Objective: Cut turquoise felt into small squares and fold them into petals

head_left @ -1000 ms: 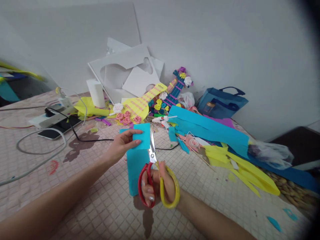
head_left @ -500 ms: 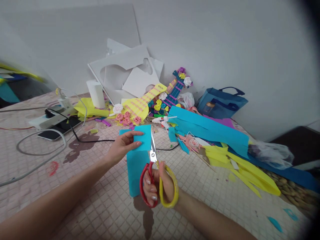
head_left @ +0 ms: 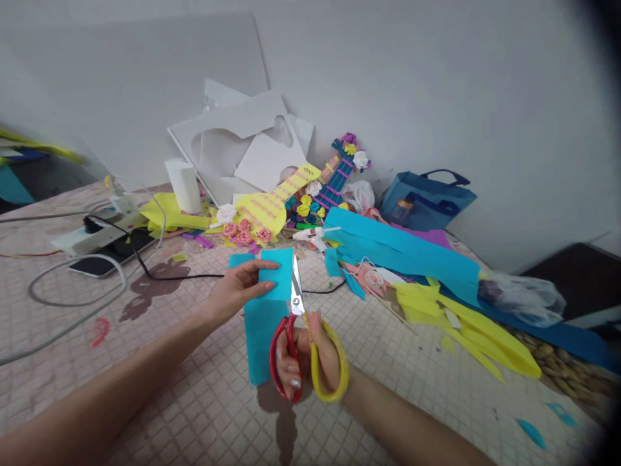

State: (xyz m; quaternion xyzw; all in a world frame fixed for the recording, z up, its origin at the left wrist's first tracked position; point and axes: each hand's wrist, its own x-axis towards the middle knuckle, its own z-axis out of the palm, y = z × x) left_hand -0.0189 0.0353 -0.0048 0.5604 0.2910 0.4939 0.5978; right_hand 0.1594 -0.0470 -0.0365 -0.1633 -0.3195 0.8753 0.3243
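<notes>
Blue sheet (head_left: 276, 285) lower by scissors (head_left: 296, 303) | left hand (head_left: 239, 285) pinching sheet | right hand (head_left: 305, 349) gripping scissors | glue gun (head_left: 310, 235) beyond

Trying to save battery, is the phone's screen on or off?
Looks off: the phone shows only a dark, unlit screen.

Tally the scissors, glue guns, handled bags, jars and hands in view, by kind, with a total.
Scissors: 1
Glue gun: 1
Handled bag: 1
Jar: 1
Hands: 2, left hand and right hand
Total: 6
</notes>
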